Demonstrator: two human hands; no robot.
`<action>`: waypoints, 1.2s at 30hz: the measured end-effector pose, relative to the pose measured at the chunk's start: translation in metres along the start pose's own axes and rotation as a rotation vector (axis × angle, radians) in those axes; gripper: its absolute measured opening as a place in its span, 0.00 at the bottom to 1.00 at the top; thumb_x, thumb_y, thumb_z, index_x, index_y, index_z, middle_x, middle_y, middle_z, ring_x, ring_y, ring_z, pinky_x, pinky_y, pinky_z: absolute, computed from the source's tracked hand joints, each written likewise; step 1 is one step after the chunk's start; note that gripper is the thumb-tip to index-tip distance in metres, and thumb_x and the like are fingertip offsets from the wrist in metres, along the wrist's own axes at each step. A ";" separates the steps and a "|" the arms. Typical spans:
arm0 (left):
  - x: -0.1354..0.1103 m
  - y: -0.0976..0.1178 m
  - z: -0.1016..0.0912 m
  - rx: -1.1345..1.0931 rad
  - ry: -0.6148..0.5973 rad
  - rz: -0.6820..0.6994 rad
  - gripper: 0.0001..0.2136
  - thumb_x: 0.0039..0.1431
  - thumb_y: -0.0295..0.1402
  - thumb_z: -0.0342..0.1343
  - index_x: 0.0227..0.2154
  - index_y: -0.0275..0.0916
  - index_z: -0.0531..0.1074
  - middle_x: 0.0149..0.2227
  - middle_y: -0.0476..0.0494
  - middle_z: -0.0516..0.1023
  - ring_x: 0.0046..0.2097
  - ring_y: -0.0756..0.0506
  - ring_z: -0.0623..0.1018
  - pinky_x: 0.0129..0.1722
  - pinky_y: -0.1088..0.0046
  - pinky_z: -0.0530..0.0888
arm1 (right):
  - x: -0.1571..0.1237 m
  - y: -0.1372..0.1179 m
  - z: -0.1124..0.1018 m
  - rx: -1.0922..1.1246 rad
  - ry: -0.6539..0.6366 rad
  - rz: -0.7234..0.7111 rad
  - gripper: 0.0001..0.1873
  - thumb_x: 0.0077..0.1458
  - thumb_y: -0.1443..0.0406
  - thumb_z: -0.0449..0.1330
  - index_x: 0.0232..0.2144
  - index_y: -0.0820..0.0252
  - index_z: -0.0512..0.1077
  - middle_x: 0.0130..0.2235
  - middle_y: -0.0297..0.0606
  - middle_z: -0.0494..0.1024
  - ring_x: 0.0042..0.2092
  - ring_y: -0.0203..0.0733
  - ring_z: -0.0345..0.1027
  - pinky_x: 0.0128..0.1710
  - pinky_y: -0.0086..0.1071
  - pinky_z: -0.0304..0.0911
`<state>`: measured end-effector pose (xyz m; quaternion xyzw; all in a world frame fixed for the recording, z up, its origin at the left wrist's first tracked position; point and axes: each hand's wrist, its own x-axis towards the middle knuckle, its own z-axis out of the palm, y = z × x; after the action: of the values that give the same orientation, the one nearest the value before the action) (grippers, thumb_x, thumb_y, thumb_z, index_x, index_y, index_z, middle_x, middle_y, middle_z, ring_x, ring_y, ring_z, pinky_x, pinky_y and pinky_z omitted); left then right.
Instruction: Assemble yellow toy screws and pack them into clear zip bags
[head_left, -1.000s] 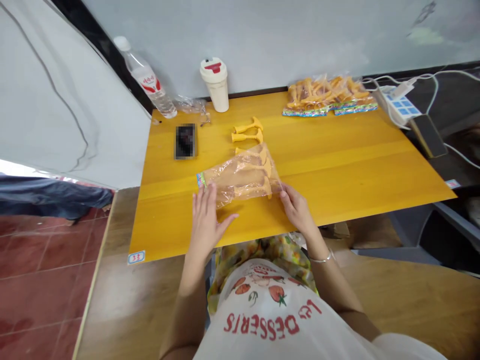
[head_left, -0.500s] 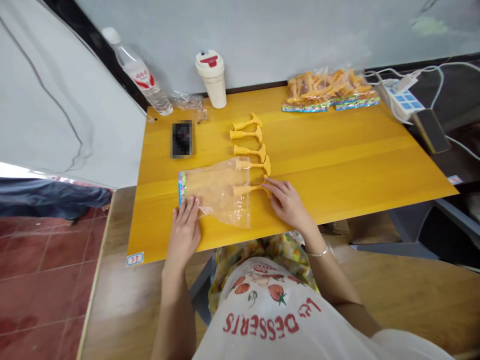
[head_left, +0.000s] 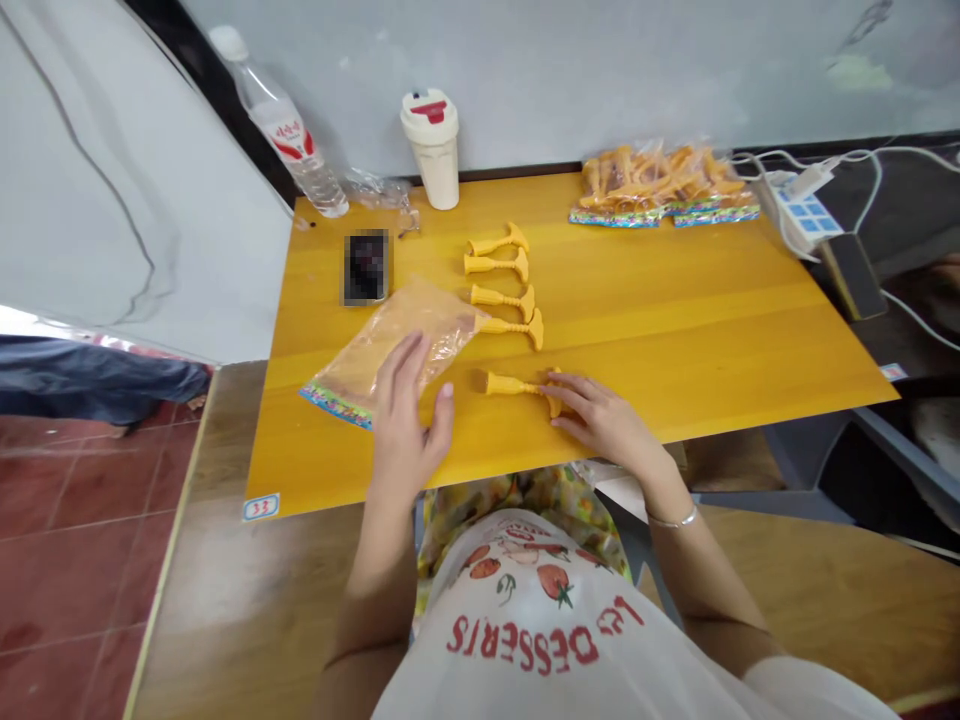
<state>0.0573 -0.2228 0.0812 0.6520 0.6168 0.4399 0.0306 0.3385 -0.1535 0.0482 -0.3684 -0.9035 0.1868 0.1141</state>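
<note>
Four pegs [head_left: 502, 298] lay in a column on the table [head_left: 675, 320], starting just nearer than the cup [head_left: 431, 150] and slightly to its right, then running toward the person. All were orange and T-headed, with the heads pointing right. A fifth peg [head_left: 510, 384] lay alone, further from the cup than the column and apart from it.

Right hand [head_left: 604, 425]: palm down, fingers stretched together over the fifth peg's head. The thumb was hidden, so I could not tell whether it gripped.

Left hand [head_left: 409, 425]: flat and open, fingers slightly spread, fingertips on the near edge of the bag [head_left: 397, 340]. The bag was clear plastic and looked empty. It lay slantwise, nearer the person than the cup and to its left, with one corner touching the column's last peg.

Phone [head_left: 365, 266]: between cup and bag. Bottle [head_left: 281, 125]: left of the cup, by the wall. Packs [head_left: 660, 190] of orange parts: well right of the cup, with a power strip [head_left: 802, 210] beyond them.
</note>
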 end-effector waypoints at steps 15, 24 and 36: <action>-0.042 -0.031 0.010 0.155 -0.331 -0.216 0.18 0.70 0.45 0.44 0.42 0.39 0.73 0.45 0.36 0.75 0.58 0.34 0.72 0.61 0.49 0.66 | -0.016 0.005 0.002 0.030 -0.034 -0.053 0.11 0.64 0.58 0.59 0.46 0.51 0.75 0.59 0.43 0.73 0.56 0.52 0.71 0.56 0.51 0.67; -0.031 -0.005 0.047 0.218 -0.188 -0.203 0.24 0.57 0.56 0.58 0.39 0.37 0.66 0.40 0.36 0.69 0.45 0.35 0.71 0.47 0.53 0.72 | -0.021 0.004 -0.001 0.320 0.006 0.007 0.11 0.65 0.55 0.58 0.41 0.52 0.75 0.51 0.45 0.74 0.48 0.47 0.73 0.49 0.41 0.69; -0.042 -0.006 0.057 0.329 -0.261 -0.171 0.13 0.65 0.41 0.53 0.41 0.35 0.68 0.43 0.33 0.70 0.47 0.34 0.71 0.50 0.49 0.71 | -0.033 -0.004 0.022 0.847 0.311 0.393 0.22 0.65 0.43 0.49 0.39 0.54 0.65 0.42 0.40 0.79 0.26 0.34 0.65 0.30 0.32 0.69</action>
<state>0.0941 -0.2279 0.0206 0.6452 0.7239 0.2410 0.0407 0.3522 -0.1848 0.0279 -0.4766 -0.6339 0.4985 0.3500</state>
